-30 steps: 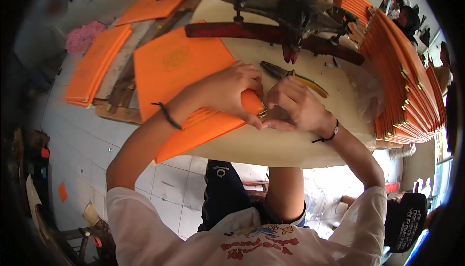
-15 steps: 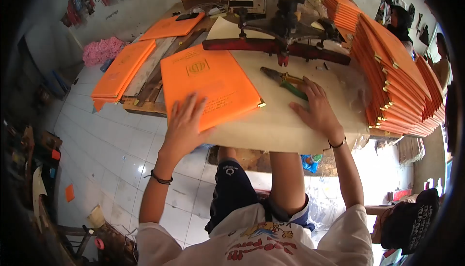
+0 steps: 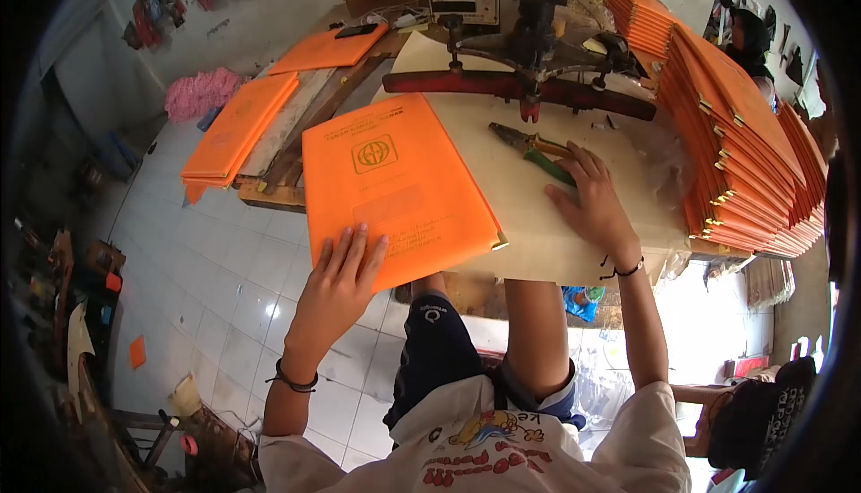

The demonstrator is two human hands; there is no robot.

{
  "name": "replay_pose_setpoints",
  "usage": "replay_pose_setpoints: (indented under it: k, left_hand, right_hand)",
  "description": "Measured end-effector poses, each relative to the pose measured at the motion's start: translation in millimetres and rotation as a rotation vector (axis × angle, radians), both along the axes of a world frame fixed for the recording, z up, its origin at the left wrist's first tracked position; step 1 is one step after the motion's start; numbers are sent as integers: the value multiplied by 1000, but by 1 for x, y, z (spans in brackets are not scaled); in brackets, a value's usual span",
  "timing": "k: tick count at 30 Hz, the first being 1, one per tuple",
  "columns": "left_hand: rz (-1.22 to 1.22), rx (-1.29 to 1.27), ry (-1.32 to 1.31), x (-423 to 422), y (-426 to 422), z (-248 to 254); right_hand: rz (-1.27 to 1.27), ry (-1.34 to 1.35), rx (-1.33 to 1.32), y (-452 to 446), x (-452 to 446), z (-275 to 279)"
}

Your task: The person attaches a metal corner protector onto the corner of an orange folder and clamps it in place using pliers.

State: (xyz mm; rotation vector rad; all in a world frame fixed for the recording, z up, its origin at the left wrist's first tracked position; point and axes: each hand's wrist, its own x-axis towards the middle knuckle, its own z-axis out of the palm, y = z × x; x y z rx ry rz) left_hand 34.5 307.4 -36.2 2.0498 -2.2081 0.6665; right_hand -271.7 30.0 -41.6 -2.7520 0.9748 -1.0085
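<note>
My left hand (image 3: pixel 339 282) holds the near edge of an orange folder (image 3: pixel 408 192) with gold lettering, an emblem and a metal corner. Its fingers lie on the cover and the thumb is hidden, seemingly beneath the edge. The folder lies tilted on a pale sheet (image 3: pixel 475 264), its near left part past the table edge. My right hand (image 3: pixel 596 201) rests on the sheet at the handle ends of pliers (image 3: pixel 538 150), thumb apart from the fingers. The green and yellow handles run partly under the hand; the jaws point to the far left.
A press with a dark red bar (image 3: pixel 502 87) stands over the sheet. Tall stacks of orange folders (image 3: pixel 726 152) rise at the right; more folders (image 3: pixel 242 130) lie at the left. A phone (image 3: pixel 356 31) rests on one. Another person (image 3: pixel 753 421) is at the lower right.
The orange folder has slid toward me with my left hand, uncovering more of its upper print from beneath the red bar. My right hand and the pliers have stayed together in place.
</note>
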Motion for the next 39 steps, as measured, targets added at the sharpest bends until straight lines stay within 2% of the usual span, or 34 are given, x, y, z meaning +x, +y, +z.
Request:
replay_pose_setpoints:
  k: [2, 5, 12, 15, 18, 21, 24, 30, 36, 39]
  left_hand:
    - [-13, -1, 48, -6, 11, 3]
    - [-46, -53, 78, -5, 22, -6]
    - [-68, -38, 387, 38, 32, -6]
    - [26, -20, 257, 68, 31, -3]
    - [215, -31, 273, 95, 21, 0]
    - [249, -115, 455, 133, 1, -8]
    - [154, -89, 647, 156, -17, -5]
    - [316, 127, 483, 109, -14, 23]
    - [51, 456, 704, 76, -11, 62]
    - [-34, 515, 653, 48, -53, 77]
  right_hand:
    - [-13, -34, -77, 5, 2, 2]
    - [130, -25, -42, 12, -1, 18]
    - [186, -96, 139, 17, -5, 17]
    - [127, -106, 163, 15, -1, 12]
    - [102, -101, 150, 12, 0, 8]
    - [97, -109, 112, 9, -2, 6]
    - [91, -106, 104, 8, -3, 4]
    - [5, -93, 111, 5, -3, 0]
    - [-121, 12, 178, 0, 9, 11]
    - [-151, 40, 119, -10, 13, 5]
